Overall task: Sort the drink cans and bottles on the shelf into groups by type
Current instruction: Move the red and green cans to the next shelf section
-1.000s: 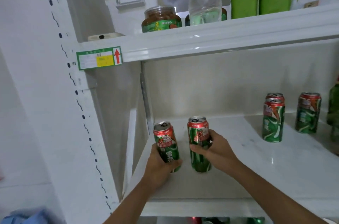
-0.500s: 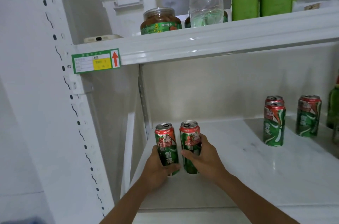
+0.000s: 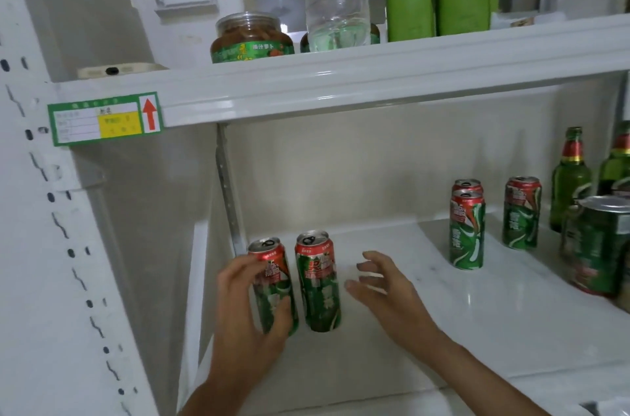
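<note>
The left hand (image 3: 245,306) has its fingers wrapped around one green and red can (image 3: 272,286). The right hand (image 3: 385,293) has its fingers spread apart, holding nothing, just right of a second can (image 3: 318,282). Both cans stand side by side at the near left of the white shelf (image 3: 426,330). More cans (image 3: 467,231) and green bottles (image 3: 570,180) stand far right.

A white metal rack (image 3: 306,88) fills the view. Its left post (image 3: 51,245) has rows of dark slots. A green label (image 3: 104,118) with a red arrow sits on the upper shelf edge. The back panel (image 3: 358,170) is cream, and the light is soft.
</note>
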Action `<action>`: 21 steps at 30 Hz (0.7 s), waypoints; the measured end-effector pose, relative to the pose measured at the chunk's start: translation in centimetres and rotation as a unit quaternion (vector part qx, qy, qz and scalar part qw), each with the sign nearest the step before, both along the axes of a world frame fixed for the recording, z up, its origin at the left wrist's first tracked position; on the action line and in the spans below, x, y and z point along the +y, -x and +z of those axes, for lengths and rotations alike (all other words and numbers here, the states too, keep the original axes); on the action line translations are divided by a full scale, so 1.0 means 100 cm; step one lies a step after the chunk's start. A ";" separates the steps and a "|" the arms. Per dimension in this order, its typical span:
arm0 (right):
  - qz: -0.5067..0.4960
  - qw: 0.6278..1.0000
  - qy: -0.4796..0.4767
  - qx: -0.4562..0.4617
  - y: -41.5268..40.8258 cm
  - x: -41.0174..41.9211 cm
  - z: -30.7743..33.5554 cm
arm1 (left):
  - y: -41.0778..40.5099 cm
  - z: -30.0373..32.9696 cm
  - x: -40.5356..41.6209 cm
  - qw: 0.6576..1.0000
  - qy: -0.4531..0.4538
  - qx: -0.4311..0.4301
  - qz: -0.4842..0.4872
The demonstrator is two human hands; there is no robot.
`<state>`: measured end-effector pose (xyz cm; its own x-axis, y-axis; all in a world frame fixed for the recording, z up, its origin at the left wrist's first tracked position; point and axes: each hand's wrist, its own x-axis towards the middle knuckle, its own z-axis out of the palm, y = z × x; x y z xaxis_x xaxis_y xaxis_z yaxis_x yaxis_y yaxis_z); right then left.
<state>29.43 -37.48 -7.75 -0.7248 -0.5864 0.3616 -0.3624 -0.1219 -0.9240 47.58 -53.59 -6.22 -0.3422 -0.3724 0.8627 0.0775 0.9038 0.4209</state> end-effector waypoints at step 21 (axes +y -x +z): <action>-0.298 0.932 0.078 0.192 0.127 0.348 0.055 | 0.201 0.038 0.267 0.970 0.145 -0.036 -0.191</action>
